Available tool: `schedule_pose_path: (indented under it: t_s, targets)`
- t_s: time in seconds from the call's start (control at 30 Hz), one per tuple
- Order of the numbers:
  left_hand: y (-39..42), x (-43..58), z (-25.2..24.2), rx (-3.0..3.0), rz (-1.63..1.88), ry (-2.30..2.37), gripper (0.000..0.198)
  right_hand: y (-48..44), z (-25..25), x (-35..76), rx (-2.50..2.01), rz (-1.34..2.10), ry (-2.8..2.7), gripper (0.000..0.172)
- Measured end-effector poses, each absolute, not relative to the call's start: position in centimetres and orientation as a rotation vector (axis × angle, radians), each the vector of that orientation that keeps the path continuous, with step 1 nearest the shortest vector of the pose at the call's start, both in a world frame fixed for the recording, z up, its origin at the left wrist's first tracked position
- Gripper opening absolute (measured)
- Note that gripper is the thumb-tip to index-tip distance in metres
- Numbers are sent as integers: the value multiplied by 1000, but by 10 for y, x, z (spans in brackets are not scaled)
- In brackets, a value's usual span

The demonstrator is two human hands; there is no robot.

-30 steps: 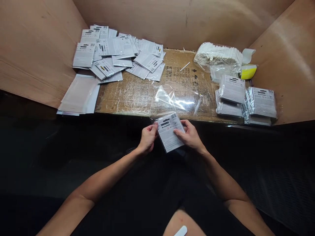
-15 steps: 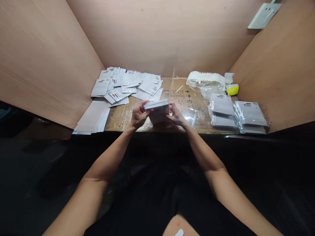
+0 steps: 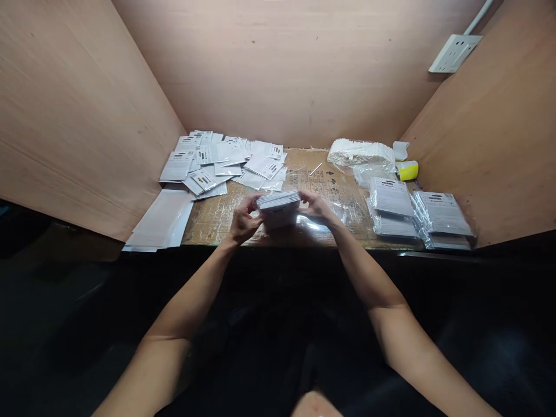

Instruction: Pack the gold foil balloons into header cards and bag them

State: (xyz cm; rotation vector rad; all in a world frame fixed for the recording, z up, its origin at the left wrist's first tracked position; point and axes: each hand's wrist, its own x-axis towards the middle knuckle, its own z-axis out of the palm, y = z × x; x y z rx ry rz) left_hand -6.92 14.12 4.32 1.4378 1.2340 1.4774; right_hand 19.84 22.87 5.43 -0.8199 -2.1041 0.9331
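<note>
Between my two hands, near the table's front edge, a stack of flat white packets [image 3: 280,209] stands upright with its layered edges facing up. My left hand [image 3: 245,220] grips the stack's left side, thumb toward me. On the opposite side, the fingers of my right hand [image 3: 316,207] press against the stack's right edge. A clear plastic bag [image 3: 332,217] lies on the table beside and partly behind my right hand. Loose white packets [image 3: 221,159] with printed labels are spread in a pile beyond my left hand.
Bagged packet stacks [image 3: 393,202] lie at the right, with another bagged stack [image 3: 441,214] beside them. Behind are a bundle of thin white sticks [image 3: 362,152] and a yellow-and-white roll [image 3: 407,170]. Flat translucent sheets [image 3: 160,220] sit at the left edge. Wooden panels [image 3: 278,75] enclose the table.
The camera view has tilted, so the table appears lower. The stack stays between both hands, and its top edges now look more even and face up more clearly.
</note>
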Motion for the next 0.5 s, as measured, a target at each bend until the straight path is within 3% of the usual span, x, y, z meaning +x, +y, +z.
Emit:
schedule_pose_path:
  t_s: [0.1,0.27,0.4,0.5]
  targets:
    - [140,-70,48,1422,1379,1279,42,233,64,198,-793,918,-2176,15]
    - [134,-72,44,1526,1436,1247,60,238,64,201,-754,939,-2195,28]
    - [135,-73,27,1503,1272,1434,32,237,43,198,-724,1110,-2175,20]
    - [137,-70,17,1450,1211,1468,30,232,33,196,-783,1202,-2127,26]
